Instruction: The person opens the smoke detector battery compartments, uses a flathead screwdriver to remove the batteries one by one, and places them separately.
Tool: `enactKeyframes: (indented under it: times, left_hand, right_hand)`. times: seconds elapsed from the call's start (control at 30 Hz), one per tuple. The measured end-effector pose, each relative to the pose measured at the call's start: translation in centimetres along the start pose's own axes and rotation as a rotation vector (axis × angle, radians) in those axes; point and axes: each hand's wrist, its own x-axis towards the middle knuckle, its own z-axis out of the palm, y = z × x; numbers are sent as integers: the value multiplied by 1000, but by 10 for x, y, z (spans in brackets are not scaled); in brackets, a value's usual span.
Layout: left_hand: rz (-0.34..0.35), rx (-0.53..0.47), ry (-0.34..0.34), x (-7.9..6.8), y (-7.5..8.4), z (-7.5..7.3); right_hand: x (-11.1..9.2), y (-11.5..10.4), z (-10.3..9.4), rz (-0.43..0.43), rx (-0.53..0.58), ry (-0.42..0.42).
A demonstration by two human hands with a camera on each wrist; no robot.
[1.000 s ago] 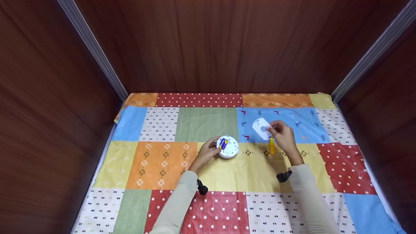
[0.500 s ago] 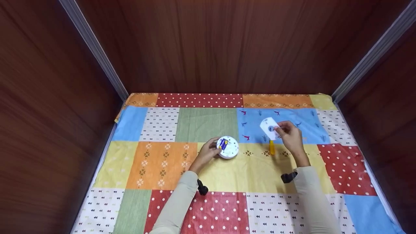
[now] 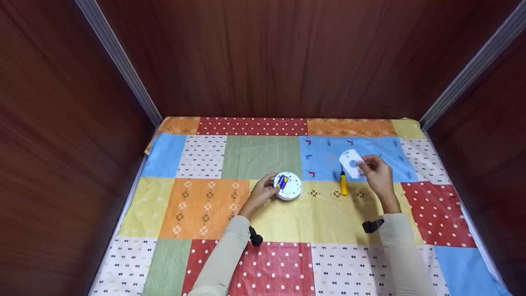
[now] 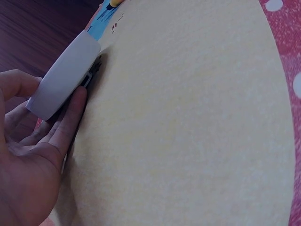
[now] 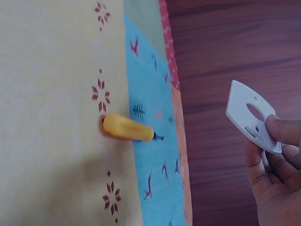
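In the head view my left hand (image 3: 261, 193) grips a round white device (image 3: 292, 190), shaped like a smoke detector, by its left side. Its upper face shows small dark marks and a blue-and-yellow battery (image 3: 282, 182). The left wrist view shows the device (image 4: 66, 75) tilted, thumb on one side and fingers on the other. My right hand (image 3: 377, 174) pinches a flat white mounting plate (image 3: 348, 159) at one edge, raised over the cloth. A round hole and small slots pierce the plate (image 5: 242, 115). A screwdriver (image 3: 344, 185) with a yellow handle lies just left of my right hand.
A patchwork-print cloth (image 3: 209, 209) covers the table. Dark wood-grain panels (image 3: 263, 57) stand behind it and on both sides, with grey metal strips (image 3: 123, 65) at the corners. Black wrist cameras (image 3: 255, 237) are strapped at both sleeves.
My right hand has moved right with the mounting plate, and more of the screwdriver now shows. The left hand and the round device have stayed in place.
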Motion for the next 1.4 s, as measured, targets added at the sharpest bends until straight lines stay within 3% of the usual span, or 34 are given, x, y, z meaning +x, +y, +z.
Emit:
enactKeyframes:
  times: [0.53,0.87,1.4]
  left_hand:
    - [-16,16,-2,2,2,-2]
    - [-4,3,-9,2,1,-1]
    - [-20,41,15,0,3,0]
  right_hand:
    - [2,14,-24,52,74,103]
    - [0,29,-33,88,46,134]
    - [-7,64,-43,266,98,144]
